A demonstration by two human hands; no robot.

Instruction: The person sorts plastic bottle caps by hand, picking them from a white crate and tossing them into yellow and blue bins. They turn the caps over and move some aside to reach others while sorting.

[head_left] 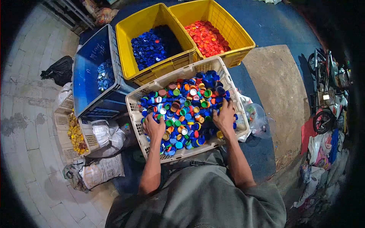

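Note:
A cream plastic crate [141,143] in front of my body holds a heap of mixed bottle caps [182,110] in blue, green, orange, red, white and other colours. My left hand [154,127] rests on the caps at the crate's left side, its fingers apart and the tips partly hidden among them. Over on the right side of the heap, my right hand [225,118] touches blue caps with its thumb and fingers spread. No cap shows clearly gripped in either hand.
Beyond the crate stand a yellow bin [123,41] of blue caps and a yellow bin [239,36] of red caps. A blue bin [85,70] stands left, near a basket [62,131] of yellow caps and white sacks [102,173]. A clear plastic bag [260,119] lies right.

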